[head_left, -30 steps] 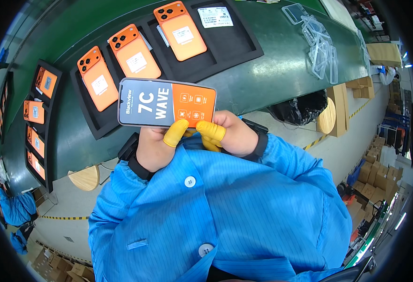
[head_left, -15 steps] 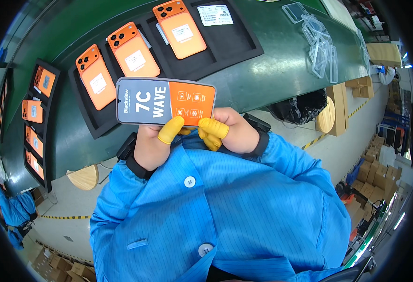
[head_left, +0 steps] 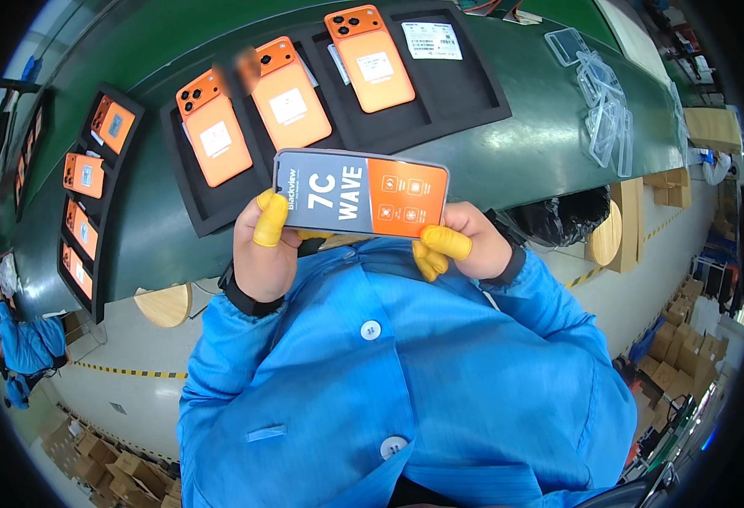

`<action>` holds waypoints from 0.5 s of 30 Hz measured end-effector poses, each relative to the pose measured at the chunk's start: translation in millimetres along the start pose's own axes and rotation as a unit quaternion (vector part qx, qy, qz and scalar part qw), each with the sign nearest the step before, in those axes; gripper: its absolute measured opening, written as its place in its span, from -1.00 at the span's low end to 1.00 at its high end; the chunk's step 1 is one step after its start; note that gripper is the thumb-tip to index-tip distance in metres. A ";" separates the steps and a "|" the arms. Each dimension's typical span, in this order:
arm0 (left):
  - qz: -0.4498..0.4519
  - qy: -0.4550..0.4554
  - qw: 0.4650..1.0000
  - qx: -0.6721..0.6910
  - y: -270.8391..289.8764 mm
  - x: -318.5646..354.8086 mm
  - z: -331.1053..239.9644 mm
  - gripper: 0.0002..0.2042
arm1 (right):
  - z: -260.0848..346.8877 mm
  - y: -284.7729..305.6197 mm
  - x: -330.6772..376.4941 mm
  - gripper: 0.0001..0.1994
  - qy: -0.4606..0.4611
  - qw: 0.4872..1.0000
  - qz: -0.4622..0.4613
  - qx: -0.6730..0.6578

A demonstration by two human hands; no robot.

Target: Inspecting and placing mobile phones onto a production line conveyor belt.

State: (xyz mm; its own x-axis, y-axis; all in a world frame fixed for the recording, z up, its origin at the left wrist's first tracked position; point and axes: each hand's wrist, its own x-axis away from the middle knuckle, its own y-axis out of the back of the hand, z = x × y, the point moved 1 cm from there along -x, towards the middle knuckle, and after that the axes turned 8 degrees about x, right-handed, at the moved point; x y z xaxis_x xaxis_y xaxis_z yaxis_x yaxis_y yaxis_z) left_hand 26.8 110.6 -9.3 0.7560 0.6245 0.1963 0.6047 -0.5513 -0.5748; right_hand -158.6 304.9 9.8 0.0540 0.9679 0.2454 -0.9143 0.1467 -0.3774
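A smartphone (head_left: 363,193) lies sideways between my hands, its front covered by a grey and orange printed film, in what looks like a thin case. My left hand (head_left: 268,241) grips its left end, the yellow-covered thumb on the lower left corner. At the lower right corner my right hand (head_left: 465,243) pinches the edge, also with yellow finger covers. Beyond the phone, a black foam tray (head_left: 465,106) holds three orange phones face down: a left one (head_left: 217,140), a middle one (head_left: 291,102) and a right one (head_left: 373,63). A white label card (head_left: 432,41) lies in the tray's right compartment.
Clear plastic cases (head_left: 600,97) are piled on the green table (head_left: 524,161) at the right. Another black tray (head_left: 118,195) with several orange phones stands at the left. A black bag-lined bin (head_left: 562,216) and wooden stools (head_left: 164,305) are by the table edge.
The phone has shifted right in the view, as have the trays and table. My left thumb has moved from the lower middle edge to the phone's left corner.
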 end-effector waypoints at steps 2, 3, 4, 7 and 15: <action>-0.011 0.000 1.000 -0.018 2.2 -0.9 -3.8 -0.67 | -0.3 -0.3 1.2 -0.73 -0.007 1.000 -0.008 0.018; 0.005 0.011 0.999 -0.041 0.4 -1.2 -7.1 -0.70 | -0.6 -0.8 2.3 -0.74 -0.015 0.999 -0.019 0.035; 0.021 0.023 0.997 -0.065 -1.3 -1.4 -9.7 -0.72 | -1.3 -1.3 3.3 -0.74 -0.014 0.999 -0.019 0.035; 0.002 0.038 0.992 -0.117 -7.0 -1.3 -12.5 -0.71 | -3.5 -0.6 4.6 -0.76 -0.013 0.997 -0.034 0.065; 0.035 0.082 0.989 -0.122 -14.3 -2.5 -18.7 -0.70 | -1.7 12.2 8.6 -0.76 0.045 0.989 -0.129 0.064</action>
State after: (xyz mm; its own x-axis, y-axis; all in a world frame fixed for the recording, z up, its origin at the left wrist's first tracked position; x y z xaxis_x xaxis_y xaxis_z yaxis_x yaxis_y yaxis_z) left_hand 20.9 106.6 13.2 0.8167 0.4930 0.3000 0.5765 -0.7196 -0.3870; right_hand -168.6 315.4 5.8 0.3213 0.9169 0.2366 -0.9086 0.3690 -0.1958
